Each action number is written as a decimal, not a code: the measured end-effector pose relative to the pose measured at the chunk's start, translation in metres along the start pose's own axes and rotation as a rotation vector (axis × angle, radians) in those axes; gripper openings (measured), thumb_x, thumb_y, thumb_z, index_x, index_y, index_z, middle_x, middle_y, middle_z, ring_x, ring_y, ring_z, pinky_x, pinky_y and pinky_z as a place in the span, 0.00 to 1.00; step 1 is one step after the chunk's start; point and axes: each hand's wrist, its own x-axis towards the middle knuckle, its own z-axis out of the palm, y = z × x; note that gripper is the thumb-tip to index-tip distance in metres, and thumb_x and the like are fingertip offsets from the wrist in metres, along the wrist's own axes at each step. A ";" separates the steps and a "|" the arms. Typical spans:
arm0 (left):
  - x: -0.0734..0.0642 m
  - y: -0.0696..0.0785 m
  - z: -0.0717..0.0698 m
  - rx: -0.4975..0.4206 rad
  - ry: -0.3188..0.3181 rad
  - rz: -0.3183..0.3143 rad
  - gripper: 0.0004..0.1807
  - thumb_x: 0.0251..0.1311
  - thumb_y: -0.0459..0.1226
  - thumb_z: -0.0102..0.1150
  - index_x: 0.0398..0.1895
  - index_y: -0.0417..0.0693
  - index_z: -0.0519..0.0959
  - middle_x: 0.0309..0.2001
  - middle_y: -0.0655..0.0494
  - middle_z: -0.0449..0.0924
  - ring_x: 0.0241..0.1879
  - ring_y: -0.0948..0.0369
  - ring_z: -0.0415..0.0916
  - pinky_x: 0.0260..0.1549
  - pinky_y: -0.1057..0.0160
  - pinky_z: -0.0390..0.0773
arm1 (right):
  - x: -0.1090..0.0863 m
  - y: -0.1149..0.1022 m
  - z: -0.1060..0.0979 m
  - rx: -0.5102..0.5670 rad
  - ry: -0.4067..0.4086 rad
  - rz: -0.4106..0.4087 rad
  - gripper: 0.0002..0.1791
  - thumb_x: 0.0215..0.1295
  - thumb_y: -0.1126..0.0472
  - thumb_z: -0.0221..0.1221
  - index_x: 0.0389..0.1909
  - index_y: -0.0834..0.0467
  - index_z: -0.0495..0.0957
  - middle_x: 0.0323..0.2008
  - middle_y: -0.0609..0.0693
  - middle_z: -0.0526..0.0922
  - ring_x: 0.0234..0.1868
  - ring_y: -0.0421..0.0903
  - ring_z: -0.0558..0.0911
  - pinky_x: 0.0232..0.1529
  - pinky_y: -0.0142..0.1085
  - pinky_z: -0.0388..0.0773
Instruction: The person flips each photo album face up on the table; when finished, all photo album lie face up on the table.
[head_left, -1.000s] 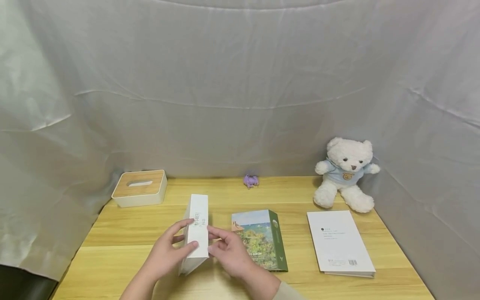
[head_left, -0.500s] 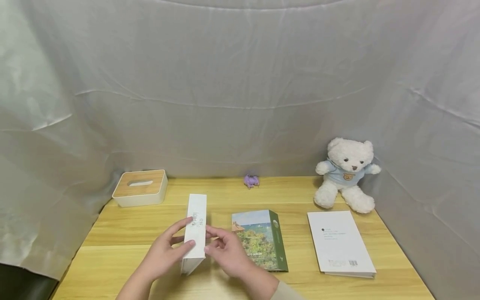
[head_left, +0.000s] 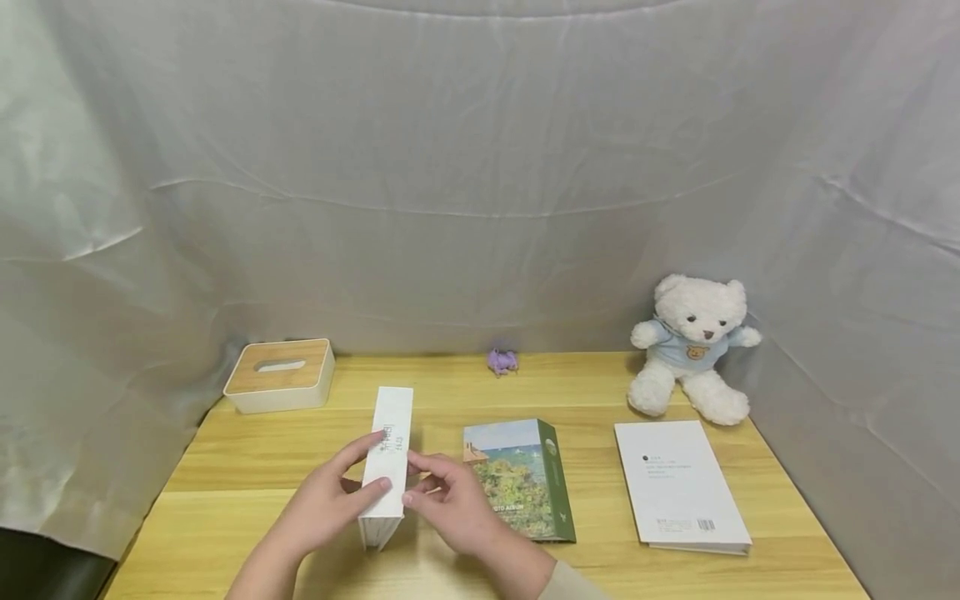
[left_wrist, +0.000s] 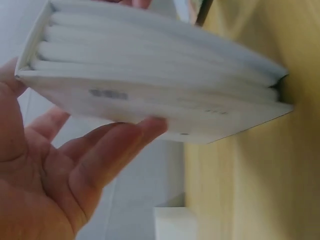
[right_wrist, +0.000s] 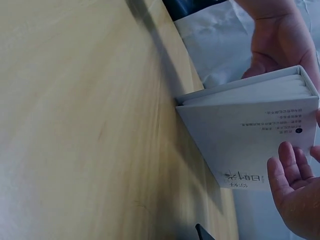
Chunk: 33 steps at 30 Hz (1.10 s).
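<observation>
A thick white book point(head_left: 390, 458) stands spine up on the table, its lower edge meeting the wood in the left wrist view. My left hand point(head_left: 326, 500) grips it from the left, thumb on the spine and fingers spread along the cover point(left_wrist: 200, 112). On the other side, my right hand point(head_left: 457, 504) holds the spine's right edge between thumb and index finger. Its remaining fingers lie against the printed cover point(right_wrist: 240, 130) in the right wrist view. The page blocks point(left_wrist: 125, 50) show between the covers, slightly fanned.
Right of the book lies a green photo album point(head_left: 510, 475) with a painted cover. Farther right is another white book point(head_left: 682, 483), with a white teddy bear point(head_left: 693, 358) behind it. A tissue box point(head_left: 281, 379) and a small purple object point(head_left: 502, 361) sit toward the back.
The upright book has shifted slightly left with both hands on it. Its covers have drawn closer together, and less of the left cover shows.
</observation>
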 end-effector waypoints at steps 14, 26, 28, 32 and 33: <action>0.001 0.010 -0.002 0.249 0.057 0.014 0.42 0.60 0.56 0.76 0.77 0.58 0.72 0.65 0.38 0.80 0.58 0.41 0.81 0.51 0.36 0.81 | -0.003 0.011 0.010 0.014 0.037 -0.007 0.26 0.69 0.67 0.68 0.67 0.62 0.78 0.58 0.60 0.83 0.41 0.41 0.86 0.43 0.31 0.86; 0.001 0.010 -0.001 0.226 0.097 -0.034 0.47 0.58 0.56 0.78 0.77 0.54 0.69 0.67 0.32 0.76 0.60 0.39 0.79 0.48 0.38 0.82 | -0.005 0.017 0.011 0.031 -0.025 -0.031 0.27 0.70 0.67 0.67 0.69 0.64 0.77 0.67 0.64 0.79 0.47 0.43 0.87 0.46 0.43 0.89; 0.000 0.010 -0.001 0.227 0.098 -0.032 0.48 0.57 0.57 0.78 0.77 0.53 0.69 0.67 0.32 0.76 0.60 0.38 0.79 0.48 0.38 0.82 | -0.006 0.017 0.011 0.037 -0.039 -0.016 0.28 0.71 0.67 0.67 0.70 0.63 0.76 0.67 0.63 0.78 0.48 0.42 0.87 0.44 0.49 0.89; -0.001 0.010 0.000 0.238 0.108 -0.042 0.49 0.56 0.57 0.79 0.77 0.52 0.68 0.67 0.31 0.76 0.59 0.39 0.80 0.47 0.41 0.83 | -0.007 0.019 0.012 0.038 -0.061 0.017 0.29 0.71 0.66 0.66 0.72 0.60 0.75 0.67 0.61 0.79 0.48 0.41 0.87 0.40 0.52 0.89; -0.001 0.010 0.001 0.241 0.110 -0.048 0.49 0.56 0.57 0.79 0.77 0.52 0.68 0.67 0.32 0.76 0.55 0.42 0.81 0.44 0.43 0.83 | -0.007 0.020 0.012 0.040 -0.070 0.023 0.29 0.72 0.65 0.66 0.73 0.60 0.74 0.66 0.61 0.79 0.48 0.42 0.87 0.39 0.51 0.89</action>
